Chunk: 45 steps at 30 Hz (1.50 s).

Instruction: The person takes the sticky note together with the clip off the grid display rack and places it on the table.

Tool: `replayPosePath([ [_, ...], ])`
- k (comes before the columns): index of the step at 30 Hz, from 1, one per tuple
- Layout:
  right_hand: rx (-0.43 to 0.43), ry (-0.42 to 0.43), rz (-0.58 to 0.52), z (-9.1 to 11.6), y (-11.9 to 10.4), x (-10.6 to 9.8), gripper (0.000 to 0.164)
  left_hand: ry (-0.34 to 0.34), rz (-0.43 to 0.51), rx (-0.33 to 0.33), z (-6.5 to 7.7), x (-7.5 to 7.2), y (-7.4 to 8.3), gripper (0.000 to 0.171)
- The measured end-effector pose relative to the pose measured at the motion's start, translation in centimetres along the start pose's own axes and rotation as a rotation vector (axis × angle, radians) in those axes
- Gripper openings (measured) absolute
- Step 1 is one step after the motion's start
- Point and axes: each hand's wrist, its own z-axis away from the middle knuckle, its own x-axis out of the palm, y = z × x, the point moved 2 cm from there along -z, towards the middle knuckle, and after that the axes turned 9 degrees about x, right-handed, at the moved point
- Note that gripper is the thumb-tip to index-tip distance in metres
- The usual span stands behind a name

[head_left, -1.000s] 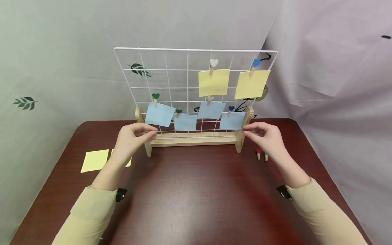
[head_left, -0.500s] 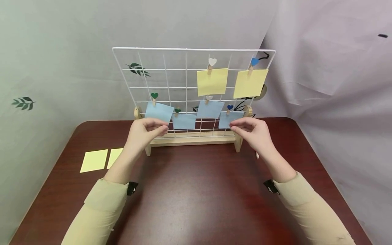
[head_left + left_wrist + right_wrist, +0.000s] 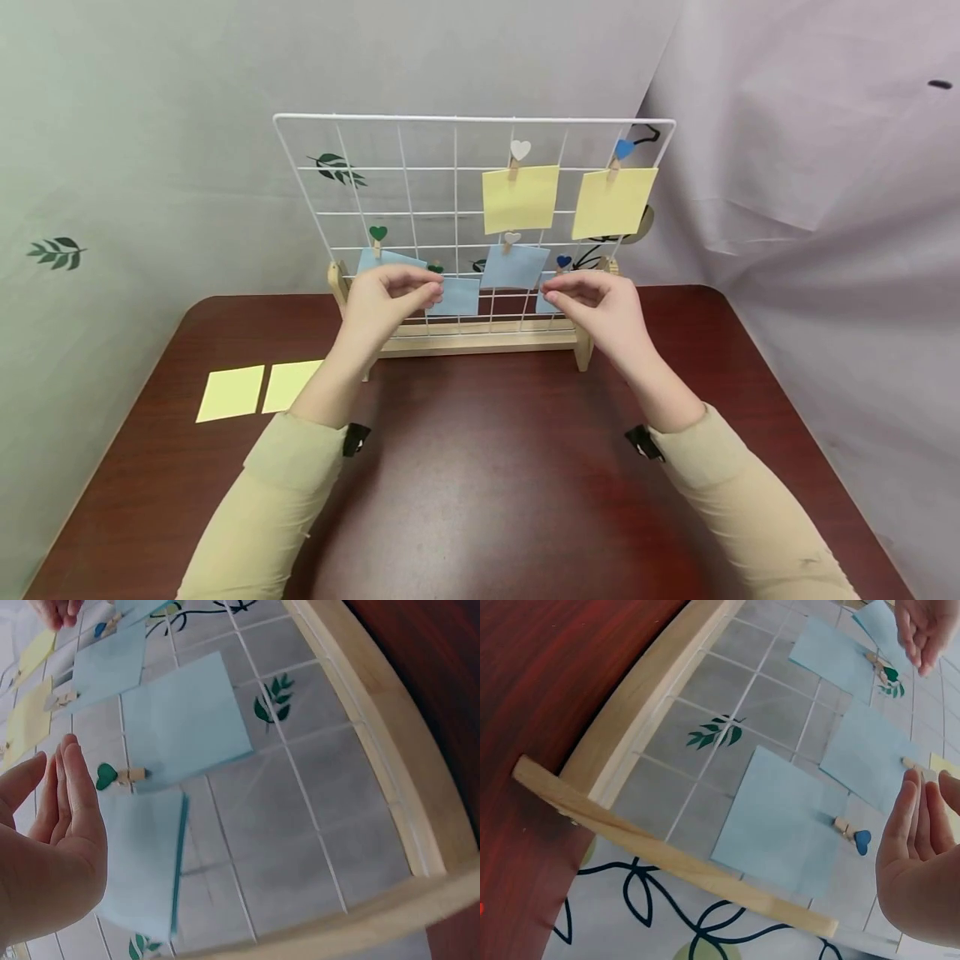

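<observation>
My left hand (image 3: 386,304) is raised before the lower left of a white wire grid (image 3: 472,118), covering part of a blue sticky note (image 3: 390,258). In the left wrist view, its straight fingers and parted thumb hold nothing. My right hand (image 3: 603,308) hovers before the lower right, partly covering another blue note (image 3: 546,304); its fingers are straight and empty too. Between the hands hang two more blue notes, one tilted note (image 3: 515,267) and one lower note (image 3: 459,297). Heart-topped wooden clips, such as a green one (image 3: 378,233) and a white one (image 3: 512,238), fasten them.
Two yellow notes, a middle one (image 3: 520,200) and a right one (image 3: 615,204), are clipped higher on the grid. The grid stands in a wooden base (image 3: 480,342). Two loose yellow notes (image 3: 230,393) lie at left on the dark red table (image 3: 465,483).
Both hands have moved inward toward each other and slightly up in front of the grid. Two small clips seen earlier on the table at right are now hidden behind the right arm.
</observation>
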Motion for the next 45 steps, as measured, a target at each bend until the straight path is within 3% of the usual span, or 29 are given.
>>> replayPosePath([
  [13,-0.044,0.03,-0.011,-0.6,-1.6,0.8,0.016,0.047,0.029,0.138,-2.5,2.3,2.4,0.021],
  [21,-0.096,0.06,-0.058,-1.6,-3.2,1.2,0.018,0.078,-0.002,0.152,-3.4,2.8,3.1,0.024],
  [30,-0.174,0.124,-0.152,-3.1,-6.0,1.5,0.023,0.113,-0.186,0.169,-4.1,2.9,3.9,0.021],
  [39,-0.234,0.174,-0.264,-4.0,-8.1,0.9,0.023,0.13,-0.167,0.168,-4.4,3.6,4.2,0.02],
  [45,-0.228,0.183,-0.312,-4.5,-9.2,0.6,0.026,0.139,-0.158,0.165,-4.6,4.1,4.6,0.019],
])
